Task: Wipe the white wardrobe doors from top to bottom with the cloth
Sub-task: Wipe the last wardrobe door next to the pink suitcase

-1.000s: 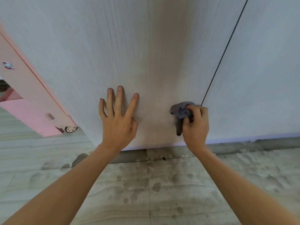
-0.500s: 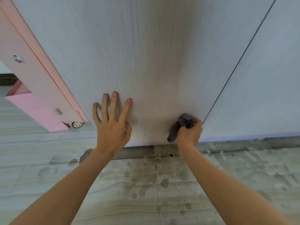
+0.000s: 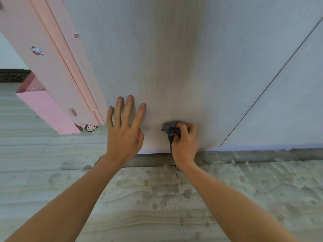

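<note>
Low on the white wood-grain wardrobe door (image 3: 174, 58) we press a crumpled grey cloth (image 3: 170, 127) against the panel, just above its bottom edge. It is bunched into a dark wad, one tail hanging down beside our wrist. Our right hand (image 3: 184, 142) has its fingers curled tight around the cloth, while our left hand (image 3: 124, 135) lies flat on the same door, fingers straight and spread. Most of the cloth is buried under our knuckles, so we cannot tell its full shape. A second door panel (image 3: 288, 110) is cut off at the right edge. Half a second ago the cloth sat right against the dark seam between the doors; now it is well left of that seam, nearer our left hand.
</note>
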`<action>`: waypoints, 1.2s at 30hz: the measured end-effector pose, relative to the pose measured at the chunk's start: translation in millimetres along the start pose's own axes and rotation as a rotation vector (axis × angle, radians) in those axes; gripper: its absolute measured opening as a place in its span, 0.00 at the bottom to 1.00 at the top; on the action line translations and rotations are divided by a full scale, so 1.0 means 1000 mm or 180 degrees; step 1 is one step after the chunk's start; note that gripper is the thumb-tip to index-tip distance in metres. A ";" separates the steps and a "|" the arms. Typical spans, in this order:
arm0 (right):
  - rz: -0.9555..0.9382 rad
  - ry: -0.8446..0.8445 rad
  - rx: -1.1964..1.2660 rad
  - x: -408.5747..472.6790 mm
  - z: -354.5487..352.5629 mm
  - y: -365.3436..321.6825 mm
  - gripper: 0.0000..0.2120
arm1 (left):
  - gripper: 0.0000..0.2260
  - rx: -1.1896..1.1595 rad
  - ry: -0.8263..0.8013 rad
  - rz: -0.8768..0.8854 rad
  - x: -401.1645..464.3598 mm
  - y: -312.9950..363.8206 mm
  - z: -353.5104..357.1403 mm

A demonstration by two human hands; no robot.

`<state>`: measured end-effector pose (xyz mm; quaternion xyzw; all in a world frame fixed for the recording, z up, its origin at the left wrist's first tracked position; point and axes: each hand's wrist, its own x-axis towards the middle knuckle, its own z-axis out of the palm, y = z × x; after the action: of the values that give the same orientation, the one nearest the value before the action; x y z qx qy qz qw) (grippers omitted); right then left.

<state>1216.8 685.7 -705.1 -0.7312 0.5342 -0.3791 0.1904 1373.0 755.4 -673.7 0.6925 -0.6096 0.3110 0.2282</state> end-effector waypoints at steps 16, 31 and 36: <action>-0.1361 0.0786 0.0169 0.003 0.022 -0.056 0.13 | 0.31 -0.0142 -0.0200 -0.0562 -0.031 -0.029 -0.007; -0.2049 0.1161 -0.0103 0.024 0.018 -0.111 0.15 | 0.25 0.0078 -0.0372 -0.0144 -0.037 -0.060 -0.011; -0.2730 0.1026 -0.0935 0.002 0.049 -0.076 0.14 | 0.27 0.0072 -0.0380 -0.0503 -0.042 -0.071 -0.016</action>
<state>1302.7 704.4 -684.3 -0.8367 0.2550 -0.4524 -0.1738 1437.4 807.4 -687.8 0.7583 -0.5621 0.2570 0.2075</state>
